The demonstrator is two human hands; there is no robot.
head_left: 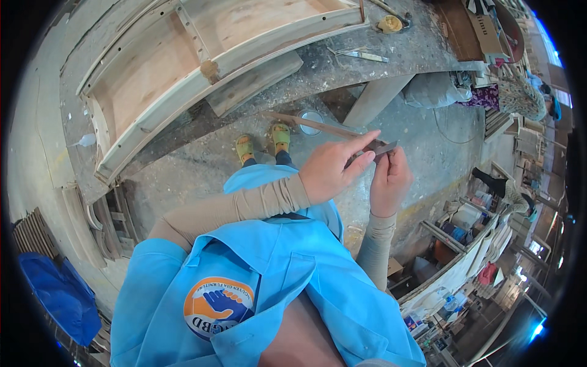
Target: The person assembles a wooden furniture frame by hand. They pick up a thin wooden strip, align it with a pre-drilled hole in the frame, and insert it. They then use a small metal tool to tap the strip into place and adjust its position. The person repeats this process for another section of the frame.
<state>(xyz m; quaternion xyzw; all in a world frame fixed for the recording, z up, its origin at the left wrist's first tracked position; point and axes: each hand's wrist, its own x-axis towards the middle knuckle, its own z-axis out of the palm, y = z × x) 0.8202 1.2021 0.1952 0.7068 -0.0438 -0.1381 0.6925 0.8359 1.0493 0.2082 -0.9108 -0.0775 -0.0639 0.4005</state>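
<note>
The left hand [333,168] is in the middle, a bit toward 2 o'clock. Its thumb and pointing finger close on the end of a long, thin wooden strip [330,127]. The strip runs from there toward 11 o'clock, over a round tin [313,115]. The right hand [391,177] is at 3 o'clock. Its fingers pinch a small grey flat piece [386,147] near that same end. I cannot tell if it is a blade.

At 11 o'clock, a big curved wooden frame [269,46] lies on the bench [342,73]. Its sides and cross bar look joined, so that part seems done. A brown patch [210,71] sits on its edge.

The strip is well apart from the frame, in the hands, so I think work on it is not finished. I cannot tell how much is left.
</note>
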